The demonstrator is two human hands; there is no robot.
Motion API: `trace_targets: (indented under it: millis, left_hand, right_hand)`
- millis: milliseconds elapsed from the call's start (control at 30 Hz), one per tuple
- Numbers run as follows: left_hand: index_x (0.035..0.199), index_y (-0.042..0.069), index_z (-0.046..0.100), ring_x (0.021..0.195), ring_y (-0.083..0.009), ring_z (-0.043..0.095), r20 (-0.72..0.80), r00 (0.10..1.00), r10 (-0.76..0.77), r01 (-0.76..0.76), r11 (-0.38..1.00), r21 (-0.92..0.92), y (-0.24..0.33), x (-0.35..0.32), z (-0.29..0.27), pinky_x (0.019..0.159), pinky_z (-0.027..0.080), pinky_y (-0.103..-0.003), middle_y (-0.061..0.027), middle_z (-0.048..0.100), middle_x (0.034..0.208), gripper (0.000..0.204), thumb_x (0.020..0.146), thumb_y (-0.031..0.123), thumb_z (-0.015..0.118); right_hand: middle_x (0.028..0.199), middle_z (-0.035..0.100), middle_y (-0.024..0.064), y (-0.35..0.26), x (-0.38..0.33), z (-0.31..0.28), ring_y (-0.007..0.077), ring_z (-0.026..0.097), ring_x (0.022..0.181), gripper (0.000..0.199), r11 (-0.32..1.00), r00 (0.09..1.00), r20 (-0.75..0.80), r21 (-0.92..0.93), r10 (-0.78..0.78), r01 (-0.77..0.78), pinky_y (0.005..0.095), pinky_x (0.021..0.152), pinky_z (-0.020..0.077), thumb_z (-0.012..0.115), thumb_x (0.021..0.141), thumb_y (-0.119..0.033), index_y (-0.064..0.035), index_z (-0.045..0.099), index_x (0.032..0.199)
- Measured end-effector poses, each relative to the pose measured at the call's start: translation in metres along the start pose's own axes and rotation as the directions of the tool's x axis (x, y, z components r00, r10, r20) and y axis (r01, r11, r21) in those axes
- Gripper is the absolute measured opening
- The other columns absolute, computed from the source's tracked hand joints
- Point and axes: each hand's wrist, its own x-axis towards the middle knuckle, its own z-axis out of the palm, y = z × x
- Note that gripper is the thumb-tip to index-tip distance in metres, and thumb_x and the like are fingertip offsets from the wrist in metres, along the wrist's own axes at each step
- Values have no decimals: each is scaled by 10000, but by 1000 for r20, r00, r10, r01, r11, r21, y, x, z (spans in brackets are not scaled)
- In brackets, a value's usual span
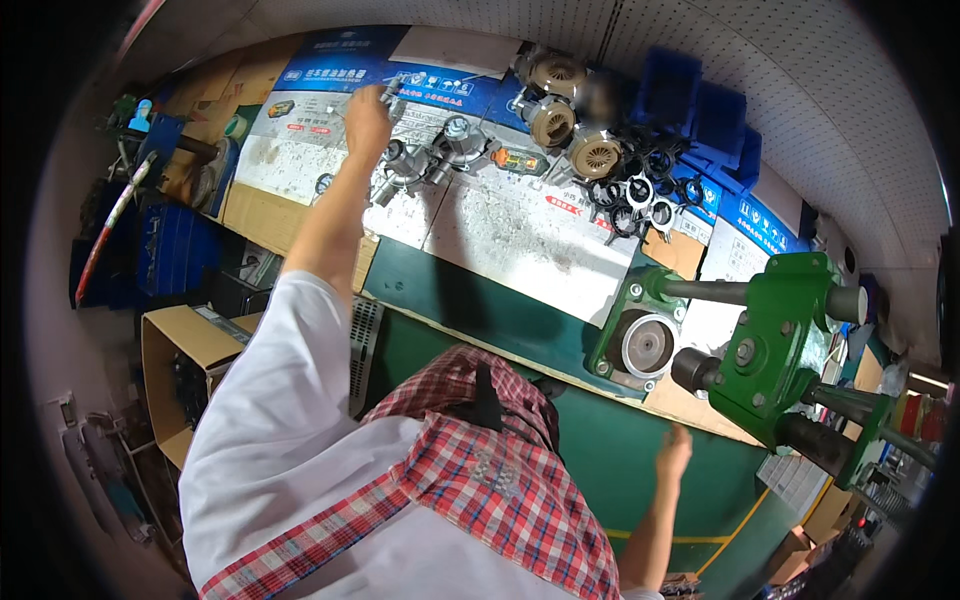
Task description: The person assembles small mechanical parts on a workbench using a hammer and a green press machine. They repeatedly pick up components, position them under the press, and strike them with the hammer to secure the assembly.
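My left hand [368,124] reaches to the far left part of the bench, its fingers closed on a small grey metal part [393,100]; the hand hides some of it. Just nearer and to the right, two grey metal castings with round tops stand on the cardboard: one casting [403,165] by my wrist, another casting [462,142] beside it. My right hand [675,454] hangs low by the bench's front edge, below the green press [770,350]. Its fingers look curled in, and nothing shows in them.
Round brown-faced parts [597,155] and several black and white rings [640,192] pile up at the back right. Behind them stand blue bins [715,120]. The press base holds a round metal seat [648,345]. Printed cardboard [520,240] covers the bench. An open carton [165,370] sits lower left.
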Motion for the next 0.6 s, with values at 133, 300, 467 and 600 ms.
trace_targets:
  millis: [133, 300, 467, 600]
  left_hand:
    - [1415, -33, 454, 1247, -398, 550, 873, 462, -156, 228, 972, 53, -49, -12, 26, 1019, 450, -423, -289, 562, 1325, 983, 776, 681, 675]
    - [1183, 1, 586, 1002, -398, 656, 822, 567, -47, 0, 998, 57, -42, -35, -7, 830, 517, -463, -243, 684, 1036, 678, 718, 439, 814]
    - [989, 0, 569, 854, -394, 664, 857, 514, 28, -72, 997, 11, -5, -66, -45, 738, 524, -456, -210, 667, 864, 545, 736, 438, 775]
    - [1062, 47, 565, 863, -368, 679, 937, 337, 91, -82, 994, -67, 68, -120, -76, 766, 544, -464, -178, 681, 906, 509, 757, 414, 742]
  right_hand:
    - [1032, 683, 229, -94, -29, 45, 386, 673, 937, 269, 977, 937, 326, 207, -122, 55, 447, 829, 533, 626, 863, -76, -18, 654, 1124]
    - [947, 672, 249, -245, 35, 71, 442, 641, 887, 215, 879, 895, 262, 416, -362, 234, 482, 770, 515, 593, 924, -187, -28, 666, 1049]
    - [1057, 662, 241, -311, 175, 94, 439, 636, 945, 306, 945, 960, 136, 255, -246, 206, 514, 802, 517, 555, 946, -247, -57, 600, 1181]
    - [964, 653, 163, -328, 244, 118, 354, 674, 887, 264, 966, 959, -173, -166, -225, 197, 460, 713, 552, 638, 883, -235, -73, 600, 1088]
